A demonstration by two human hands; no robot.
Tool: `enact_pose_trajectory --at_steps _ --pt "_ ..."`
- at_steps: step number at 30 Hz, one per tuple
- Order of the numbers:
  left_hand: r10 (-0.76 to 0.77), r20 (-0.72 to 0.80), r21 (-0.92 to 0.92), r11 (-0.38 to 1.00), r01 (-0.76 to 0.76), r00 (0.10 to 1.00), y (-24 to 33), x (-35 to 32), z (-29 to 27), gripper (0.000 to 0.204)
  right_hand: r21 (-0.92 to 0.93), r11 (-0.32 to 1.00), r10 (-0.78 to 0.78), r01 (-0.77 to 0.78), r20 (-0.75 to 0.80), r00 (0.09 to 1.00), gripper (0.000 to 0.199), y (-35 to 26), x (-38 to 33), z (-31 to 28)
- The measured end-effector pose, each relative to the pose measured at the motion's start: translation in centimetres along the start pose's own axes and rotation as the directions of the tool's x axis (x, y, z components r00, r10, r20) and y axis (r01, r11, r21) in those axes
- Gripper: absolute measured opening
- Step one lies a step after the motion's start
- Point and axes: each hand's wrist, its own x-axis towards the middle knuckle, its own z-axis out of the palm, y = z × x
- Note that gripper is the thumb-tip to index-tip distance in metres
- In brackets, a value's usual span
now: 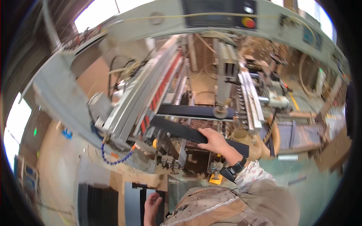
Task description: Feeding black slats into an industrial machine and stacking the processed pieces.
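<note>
A long flat black board (pixel 177 128) slants across the front of a machine, and my right hand (pixel 215 141) grips it near its middle. A dark watch or band sits on that wrist. Behind it, a second dark board (pixel 192 110) lies across the machine between the left rail and the right row of drill bits, with a round pad (pixel 220 112) over its right part. Low at the left, my left hand (pixel 152 203) has its fingers apart and slightly bent, beside a stack of grey and black panels (pixel 134 199). Nothing shows in it.
A grey machine beam with a control panel (pixel 217 15) and a red and yellow button (pixel 248 22) spans the far side. The left rail (pixel 139 90) carries red and black stripes. A blue coiled hose (pixel 117 160) hangs at its near end. Another dark stack (pixel 98 205) stands lower left.
</note>
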Motion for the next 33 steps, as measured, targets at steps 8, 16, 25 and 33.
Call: enact_pose_trajectory --at_steps 8,16,25,33 --pt "-0.025 0.009 0.024 0.999 0.025 1.0 3.4 -1.7 0.7 0.041 -0.236 0.967 0.089 -0.097 -0.045 0.995 0.057 1.5 4.0 0.8" --pt "-0.035 0.001 -0.084 0.996 0.035 0.999 -1.2 0.0 0.1 0.038 -0.295 0.95 0.109 -0.108 -0.013 0.994 0.056 2.3 7.4 2.0" --pt "-0.117 0.312 -0.194 0.964 0.184 0.943 1.3 5.2 2.3 0.043 -0.387 0.917 0.082 -0.093 -0.045 0.996 0.057 6.5 12.5 4.7" --pt "0.006 0.595 -0.205 0.968 0.144 0.804 8.5 16.1 11.8 0.048 -0.314 0.95 0.038 -0.005 0.099 0.994 0.057 8.0 17.9 5.9"
